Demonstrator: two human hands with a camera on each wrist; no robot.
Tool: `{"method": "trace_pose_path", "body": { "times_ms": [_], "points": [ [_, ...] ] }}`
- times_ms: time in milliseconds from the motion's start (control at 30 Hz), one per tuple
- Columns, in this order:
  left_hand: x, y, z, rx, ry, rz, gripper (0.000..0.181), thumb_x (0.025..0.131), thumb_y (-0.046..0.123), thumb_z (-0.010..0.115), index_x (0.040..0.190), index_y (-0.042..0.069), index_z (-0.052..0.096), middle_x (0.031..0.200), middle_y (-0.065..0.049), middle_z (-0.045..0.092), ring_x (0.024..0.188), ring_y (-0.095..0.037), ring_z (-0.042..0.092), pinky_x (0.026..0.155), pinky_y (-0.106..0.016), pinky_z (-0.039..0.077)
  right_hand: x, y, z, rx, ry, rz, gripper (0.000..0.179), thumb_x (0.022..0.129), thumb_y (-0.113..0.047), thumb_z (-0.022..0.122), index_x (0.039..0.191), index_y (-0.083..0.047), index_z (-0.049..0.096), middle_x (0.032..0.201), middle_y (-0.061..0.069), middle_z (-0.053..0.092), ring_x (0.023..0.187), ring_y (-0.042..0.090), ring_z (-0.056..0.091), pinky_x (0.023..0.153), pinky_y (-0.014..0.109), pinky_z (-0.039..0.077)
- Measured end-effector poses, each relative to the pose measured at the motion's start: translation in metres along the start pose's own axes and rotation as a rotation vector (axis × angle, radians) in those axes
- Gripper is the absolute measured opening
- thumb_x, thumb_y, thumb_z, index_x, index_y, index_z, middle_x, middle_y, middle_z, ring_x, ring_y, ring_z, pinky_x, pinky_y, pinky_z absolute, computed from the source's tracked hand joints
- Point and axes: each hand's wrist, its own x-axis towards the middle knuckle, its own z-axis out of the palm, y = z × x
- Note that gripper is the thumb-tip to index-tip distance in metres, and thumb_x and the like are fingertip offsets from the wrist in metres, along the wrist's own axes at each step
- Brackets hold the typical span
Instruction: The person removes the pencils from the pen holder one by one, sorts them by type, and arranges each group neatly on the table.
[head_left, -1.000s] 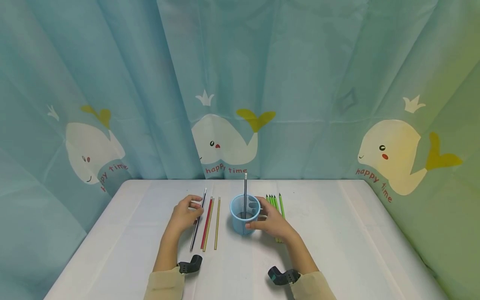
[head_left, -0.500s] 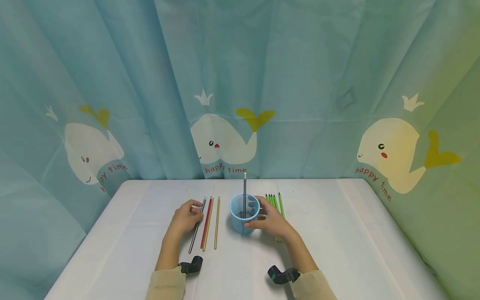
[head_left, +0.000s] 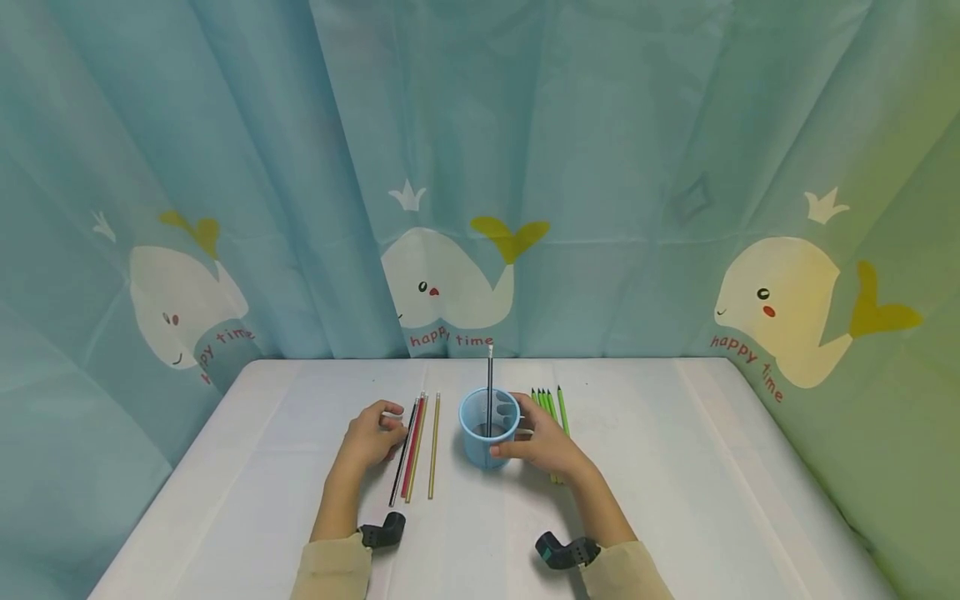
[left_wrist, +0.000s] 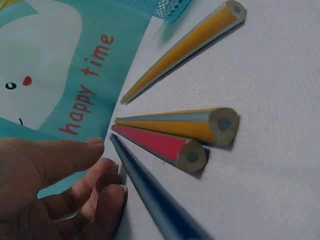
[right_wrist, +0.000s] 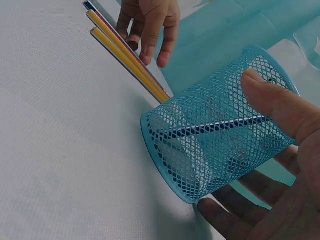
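A blue mesh pencil cup (head_left: 480, 454) stands on the table, with a dark striped pencil (head_left: 490, 383) leaning upright in it. My right hand (head_left: 551, 446) grips the cup's right side, thumb in front; in the right wrist view the thumb lies against the mesh. To the left, a dark pencil (head_left: 402, 454) lies beside a red pencil (head_left: 412, 450) and a yellow pencil (left_wrist: 220, 122), with another yellow pencil (head_left: 434, 450) a little apart. My left hand (head_left: 371, 437) is just left of the dark pencil, fingers loosely bent, nothing between thumb and fingertips. Whether a fingertip touches that pencil, I cannot tell.
Several green pencils (head_left: 564, 412) lie right of the cup, partly hidden behind my right hand. The white table (head_left: 697, 483) ends at the back against a blue-green curtain (head_left: 615, 167) printed with whales.
The dark pencil by my left hand has shifted right, against the red one, and my fingers have let go of it. My right hand and the cup have stayed in place.
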Motion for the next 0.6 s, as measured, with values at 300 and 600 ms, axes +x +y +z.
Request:
{"method": "trace_pose_path", "body": {
  "times_ms": [300, 600],
  "points": [
    [0.001, 0.003, -0.002, 0.033, 0.011, 0.027, 0.033, 0.089, 0.008, 0.071, 0.120, 0.002, 0.062, 0.095, -0.010, 0.068, 0.065, -0.016, 0.060, 0.057, -0.027, 0.051, 0.005, 0.014, -0.003, -0.007, -0.003, 0.002, 0.082, 0.074, -0.014, 0.087, 0.145, -0.011, 0.045, 0.141, 0.015, 0.054, 0.127, 0.039, 0.053, 0.106, 0.056, 0.046],
    [-0.005, 0.019, -0.007, -0.025, -0.009, 0.063, 0.034, 0.092, 0.009, 0.067, 0.125, 0.003, 0.061, 0.104, -0.012, 0.067, 0.073, -0.019, 0.067, 0.060, -0.030, 0.056, 0.005, 0.015, -0.003, -0.020, -0.001, 0.002, 0.084, 0.074, -0.015, 0.087, 0.146, -0.010, 0.044, 0.140, 0.014, 0.054, 0.127, 0.039, 0.053, 0.106, 0.056, 0.047]
  ]
}}
